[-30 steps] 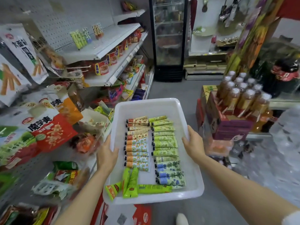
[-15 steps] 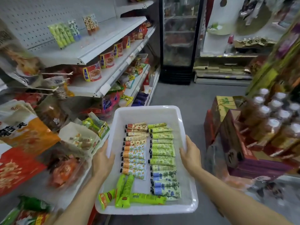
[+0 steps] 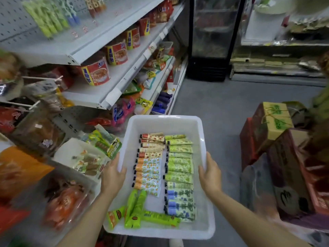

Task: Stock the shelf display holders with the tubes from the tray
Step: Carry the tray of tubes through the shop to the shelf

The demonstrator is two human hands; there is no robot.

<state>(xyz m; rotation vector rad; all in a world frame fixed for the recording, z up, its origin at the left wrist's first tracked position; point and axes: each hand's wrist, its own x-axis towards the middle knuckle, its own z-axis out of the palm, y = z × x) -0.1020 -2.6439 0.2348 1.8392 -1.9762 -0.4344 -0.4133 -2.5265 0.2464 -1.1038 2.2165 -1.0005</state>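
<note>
The left hand [image 3: 112,177] and right hand [image 3: 211,175] are gripping the tray's [image 3: 165,122] long sides, fingers curled over the rim. Tubes [image 3: 179,168] are lying in rows inside the tray; the shelf [image 3: 58,45] is standing to the tray's left.

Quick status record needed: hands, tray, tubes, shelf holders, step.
left hand: grips the tray's left rim
right hand: grips the tray's right rim
tray: white, carried level in the aisle
tubes: two neat rows, with a few loose green ones at the near end
shelf holders: top shelf, partly filled with tubes
step: no tube picked yet
</note>
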